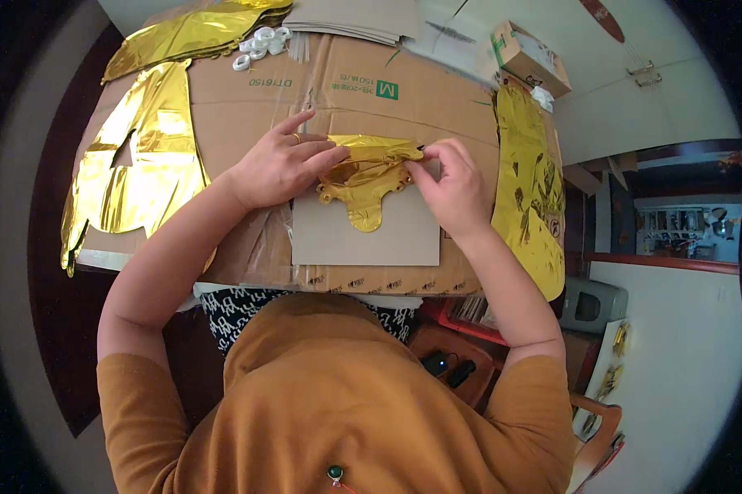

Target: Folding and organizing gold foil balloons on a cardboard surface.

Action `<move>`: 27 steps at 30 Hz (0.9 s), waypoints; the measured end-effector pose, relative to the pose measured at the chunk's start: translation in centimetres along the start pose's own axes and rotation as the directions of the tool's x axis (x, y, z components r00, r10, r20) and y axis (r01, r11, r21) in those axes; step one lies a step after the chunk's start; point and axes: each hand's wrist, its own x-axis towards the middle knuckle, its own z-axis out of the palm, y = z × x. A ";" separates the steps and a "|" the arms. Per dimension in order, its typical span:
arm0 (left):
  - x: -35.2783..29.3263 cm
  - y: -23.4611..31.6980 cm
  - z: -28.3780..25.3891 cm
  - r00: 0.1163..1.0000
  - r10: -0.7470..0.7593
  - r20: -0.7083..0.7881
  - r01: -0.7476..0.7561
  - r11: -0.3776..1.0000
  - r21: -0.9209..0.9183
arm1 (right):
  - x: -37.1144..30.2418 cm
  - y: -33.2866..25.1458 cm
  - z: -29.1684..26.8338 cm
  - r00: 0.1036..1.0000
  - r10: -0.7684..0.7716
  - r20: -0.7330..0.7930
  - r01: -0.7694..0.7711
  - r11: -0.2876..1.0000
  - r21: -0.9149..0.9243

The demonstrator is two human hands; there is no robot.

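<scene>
A deflated gold foil balloon [364,177], partly folded over, lies on a grey sheet of card [367,243]. Its rounded tab points toward me, and small looped tabs stick out at its sides. My left hand [282,163] rests at the balloon's left edge with fingers spread, the fingertips touching the foil. At the right end, my right hand [453,183] pinches the folded upper edge between thumb and fingers. Both hands hide parts of the foil's ends.
Cardboard [247,107] covers the table. A flat gold balloon [161,123] lies left, another [523,189] right. At the back are stacked gold foil [186,41], white ribbon rolls [261,45], grey card sheets [346,18] and a small box [532,58].
</scene>
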 end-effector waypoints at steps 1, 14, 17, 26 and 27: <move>0.0 0.0 0.0 1.000 0.000 0.007 0.000 1.000 0.007 | 0.1 0.0 0.2 0.992 -0.084 -0.099 0.083 0.996 -0.012; 1.3 0.2 -2.7 0.984 -0.083 0.157 0.116 0.970 -0.215 | 3.2 0.7 1.0 0.745 -0.667 0.012 0.639 0.708 -0.301; 2.1 0.9 -4.2 0.968 -0.140 0.209 0.189 0.953 -0.237 | 3.1 1.0 1.2 0.716 -0.698 -0.023 0.663 0.690 -0.291; 2.2 2.6 -0.6 0.965 -0.235 0.120 0.236 0.972 0.007 | 2.7 2.3 0.8 0.702 -0.711 -0.045 0.679 0.687 -0.260; 2.0 2.4 -0.5 0.968 -0.219 0.124 0.220 0.975 0.004 | 2.7 2.3 0.7 0.692 -0.721 -0.041 0.689 0.677 -0.259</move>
